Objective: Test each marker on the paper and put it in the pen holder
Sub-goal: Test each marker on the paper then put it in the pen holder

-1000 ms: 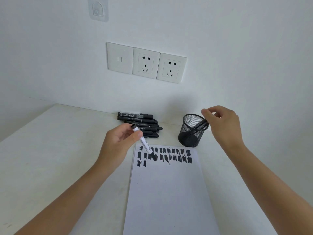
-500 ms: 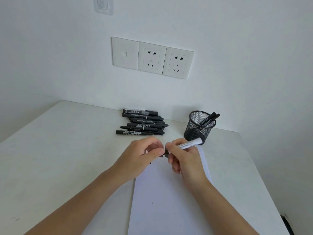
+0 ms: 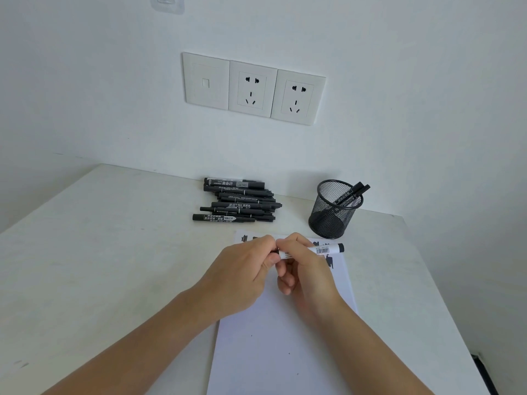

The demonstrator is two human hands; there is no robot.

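"Head view, hands?"
"1 marker [image 3: 322, 250] is gripped level over the paper [image 3: 271, 352] by the right hand [image 3: 302, 263]; its left end is pinched by the left hand [image 3: 245, 269]."
"Holder?"
"Just beyond the paper, the pen holder [image 3: 335, 215] is seen, 2 markers [image 3: 353, 192] leaned inside; the marker pile [image 3: 239, 202] is stacked left of it."

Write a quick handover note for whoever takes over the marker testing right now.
Left hand pinches the white marker at its left end; right hand grips its barrel, above the paper. Cap state hidden.
Done: two markers in the pen holder, test marks on the paper's top.
Left: this marker into the holder, then the pile of markers behind the paper.
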